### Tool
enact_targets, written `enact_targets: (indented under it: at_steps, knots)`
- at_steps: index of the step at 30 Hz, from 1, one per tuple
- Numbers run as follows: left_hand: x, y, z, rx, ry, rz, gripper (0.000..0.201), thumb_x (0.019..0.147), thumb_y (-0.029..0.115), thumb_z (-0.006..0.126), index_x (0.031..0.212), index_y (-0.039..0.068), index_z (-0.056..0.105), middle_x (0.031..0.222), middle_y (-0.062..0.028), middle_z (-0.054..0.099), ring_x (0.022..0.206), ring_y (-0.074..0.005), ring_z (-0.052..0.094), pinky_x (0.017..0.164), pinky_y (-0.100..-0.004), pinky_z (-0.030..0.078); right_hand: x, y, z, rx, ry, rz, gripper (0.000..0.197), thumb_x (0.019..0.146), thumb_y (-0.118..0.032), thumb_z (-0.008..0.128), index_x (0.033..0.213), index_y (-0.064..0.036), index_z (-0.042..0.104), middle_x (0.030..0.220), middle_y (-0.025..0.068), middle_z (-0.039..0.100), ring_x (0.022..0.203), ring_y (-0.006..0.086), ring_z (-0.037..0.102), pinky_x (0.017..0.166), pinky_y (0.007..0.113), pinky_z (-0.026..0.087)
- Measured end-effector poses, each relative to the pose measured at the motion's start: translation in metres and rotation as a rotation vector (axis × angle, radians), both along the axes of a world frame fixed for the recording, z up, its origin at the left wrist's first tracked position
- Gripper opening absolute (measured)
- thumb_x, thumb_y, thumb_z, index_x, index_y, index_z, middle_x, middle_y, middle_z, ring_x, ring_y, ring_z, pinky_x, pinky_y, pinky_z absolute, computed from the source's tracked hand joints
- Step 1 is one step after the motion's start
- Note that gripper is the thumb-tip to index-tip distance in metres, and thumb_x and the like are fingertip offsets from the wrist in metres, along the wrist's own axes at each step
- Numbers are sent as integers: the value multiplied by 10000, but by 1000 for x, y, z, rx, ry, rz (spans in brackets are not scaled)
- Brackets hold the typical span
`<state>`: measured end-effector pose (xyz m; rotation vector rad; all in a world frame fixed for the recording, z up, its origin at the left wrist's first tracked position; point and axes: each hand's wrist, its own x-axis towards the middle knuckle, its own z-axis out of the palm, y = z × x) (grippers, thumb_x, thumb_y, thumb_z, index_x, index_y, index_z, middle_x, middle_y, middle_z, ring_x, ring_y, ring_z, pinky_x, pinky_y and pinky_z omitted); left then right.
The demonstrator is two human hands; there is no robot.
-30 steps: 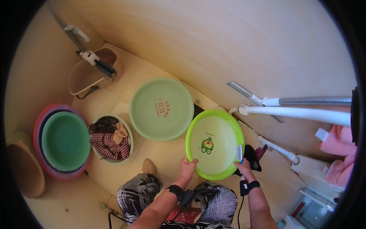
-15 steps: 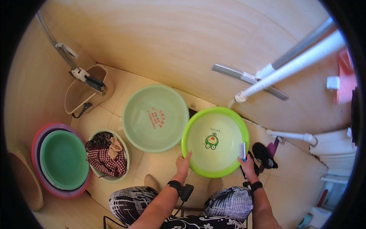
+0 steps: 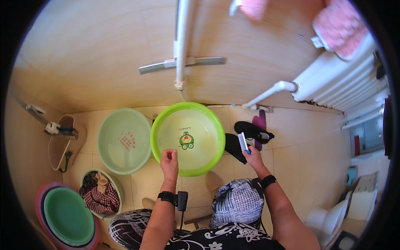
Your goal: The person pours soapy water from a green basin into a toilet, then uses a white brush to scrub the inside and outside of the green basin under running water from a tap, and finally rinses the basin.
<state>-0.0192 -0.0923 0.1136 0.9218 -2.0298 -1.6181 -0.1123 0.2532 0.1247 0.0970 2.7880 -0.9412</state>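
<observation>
My left hand (image 3: 168, 163) hovers at the near left rim of the bright green basin (image 3: 219, 146), its fingers curled together with nothing visible in them. The basin holds clear water over a printed cartoon picture. Right of it, my right hand (image 3: 253, 158) grips a brush (image 3: 243, 142) with pale bristles and a blue-and-white handle. Behind the brush, a black shoe (image 3: 234, 146) lies on the floor beside the basin. A second black shoe (image 3: 250, 130) rests across a purple slipper (image 3: 261, 120) farther back.
A pale green basin (image 3: 124, 141) stands left of the bright one. Nearer are a tub (image 3: 118, 187) of cloths and stacked basins (image 3: 68, 216). A beige bucket (image 3: 79, 133) is at far left. A white pipe (image 3: 271, 92) and radiator (image 3: 329, 75) line the right wall.
The view has swung to the right. Both hands have come off the bright green basin's rim; the right one has carried the brush rightward to the shoes, and the left one has curled.
</observation>
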Motion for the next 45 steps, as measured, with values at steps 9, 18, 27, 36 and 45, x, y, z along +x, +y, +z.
enact_targets:
  at_steps: [9,18,27,36,45]
  knots:
    - [-12,69,29,553,-206,-494,258,889,227,546,1014,18,630,739,-34,614,582,-86,518,547,-227,445,-7,34,-29,-292,-163,-158,231,834,-267,601,917,-51,589,676,76,591,618,184,576,562,310,461]
    - [-47,102,53,1015,-295,-710,535,936,333,465,1374,75,300,1199,-121,535,1035,-213,538,860,-332,441,-38,-7,-50,-547,-655,-50,291,899,-285,544,1073,-52,551,913,30,608,802,133,608,653,272,495]
    - [-59,115,28,997,-365,-733,453,921,310,504,1287,54,430,1102,-93,588,972,-171,559,826,-319,460,-27,19,-56,377,-70,277,722,636,-250,747,1285,-226,430,1163,163,435,906,343,586,742,421,488]
    - [-63,102,29,982,-342,-655,392,906,282,528,1220,50,488,1055,-86,604,920,-157,569,797,-305,462,-110,73,-48,421,-96,-196,362,709,-352,649,938,-72,637,908,200,606,847,347,607,737,438,494]
    - [-60,108,19,1035,-341,-596,329,905,249,541,1171,57,521,1017,-67,614,882,-133,581,770,-282,475,-93,65,-50,365,-101,-218,804,608,-456,739,1231,-46,439,1171,220,508,1003,357,561,816,419,473]
